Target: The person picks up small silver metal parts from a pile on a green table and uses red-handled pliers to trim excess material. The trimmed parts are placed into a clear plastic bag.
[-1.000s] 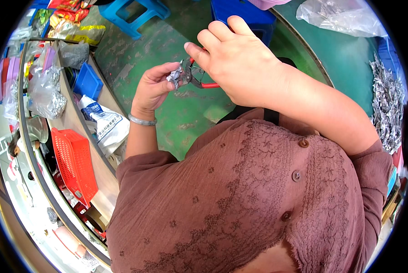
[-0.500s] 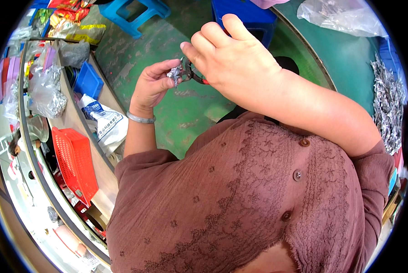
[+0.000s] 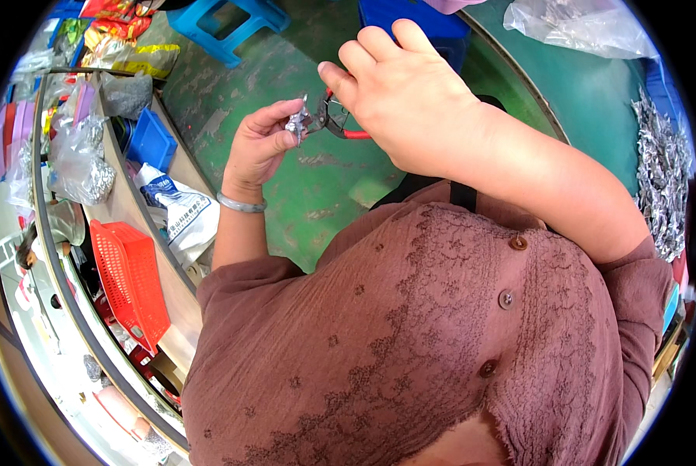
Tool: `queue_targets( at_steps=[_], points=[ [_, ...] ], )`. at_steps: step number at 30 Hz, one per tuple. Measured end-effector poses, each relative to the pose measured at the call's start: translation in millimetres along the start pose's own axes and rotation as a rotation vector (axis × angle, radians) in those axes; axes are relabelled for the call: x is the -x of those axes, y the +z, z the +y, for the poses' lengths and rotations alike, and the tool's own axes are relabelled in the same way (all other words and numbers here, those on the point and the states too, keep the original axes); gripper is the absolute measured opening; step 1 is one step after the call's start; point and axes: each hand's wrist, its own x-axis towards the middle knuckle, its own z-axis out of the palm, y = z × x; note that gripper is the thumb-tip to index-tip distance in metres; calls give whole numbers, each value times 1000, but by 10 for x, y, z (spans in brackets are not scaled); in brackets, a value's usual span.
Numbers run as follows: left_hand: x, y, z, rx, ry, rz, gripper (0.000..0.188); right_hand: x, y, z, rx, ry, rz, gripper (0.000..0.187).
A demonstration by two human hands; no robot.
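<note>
Between the thumb and fingers of my left hand is a small silvery, crumpled-looking metal piece; its exact kind is too small to tell. My right hand is wrapped round a pair of red-handled pliers, its back facing up and hiding most of the handles. The dark jaws point left and meet or nearly meet the right side of the metal piece. Whether they bite on it cannot be made out. A grey bangle circles my left wrist.
Along the right edge, a heap of silvery metal pieces lies on the green table, with a clear plastic bag beyond. Blue stools stand on the green floor. At left, shelves hold a red basket, a blue tray and bags.
My right hand has shifted slightly right and up. The red handles of the pliers show more and look further apart. My left hand holds nearly the same place with the metal piece.
</note>
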Motion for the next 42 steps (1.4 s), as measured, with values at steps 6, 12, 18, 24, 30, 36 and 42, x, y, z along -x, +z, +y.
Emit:
queue_targets(
  at_steps=[6,12,18,24,30,36,42],
  points=[
    [39,24,-28,-18,43,9,42,13,-1,5,-164,28,-203,58],
    [-16,30,-20,-5,11,35,42,15,25,-10,5,2,-9,55],
    [-13,26,-14,12,84,2,42,32,84,69,-449,150,-268,58],
    [-15,14,-22,26,14,9,42,23,32,21,-126,38,-79,59],
    [-20,33,-34,65,53,-36,43,34,26,99,-357,66,-229,59],
    [-36,33,-18,49,14,4,44,54,82,84,-271,51,-99,60],
    [-41,8,-35,67,27,-39,44,41,47,95,-291,66,-183,59]
  ],
)
